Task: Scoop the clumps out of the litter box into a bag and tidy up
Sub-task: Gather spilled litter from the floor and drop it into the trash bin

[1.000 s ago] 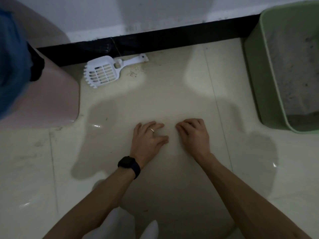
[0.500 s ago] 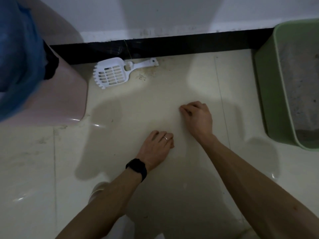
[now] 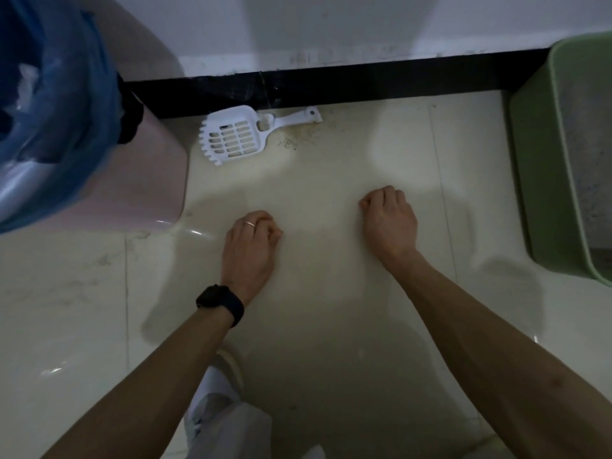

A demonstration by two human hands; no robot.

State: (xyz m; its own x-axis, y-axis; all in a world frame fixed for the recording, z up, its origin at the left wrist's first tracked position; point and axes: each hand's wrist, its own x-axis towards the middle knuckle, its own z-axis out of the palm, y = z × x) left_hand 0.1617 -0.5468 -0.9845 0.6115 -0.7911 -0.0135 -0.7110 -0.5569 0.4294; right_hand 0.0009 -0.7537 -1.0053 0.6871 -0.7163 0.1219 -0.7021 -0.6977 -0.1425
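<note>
left hand [image 3: 251, 246], right hand [image 3: 389, 223], both fisted

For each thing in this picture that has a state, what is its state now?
scoop: lying on the floor by the wall, in no hand.
litter box: open, grey litter inside.
blue bag: open, lining the pink bin.
left hand: fingers curled, nothing seen in it.
right hand: fingers curled, nothing seen in it.

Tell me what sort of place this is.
Probably a cat's litter corner in a home: a green litter box holding grey litter, a white slotted scoop on the tiled floor by the black skirting, and a pink bin lined with a blue bag.
</note>
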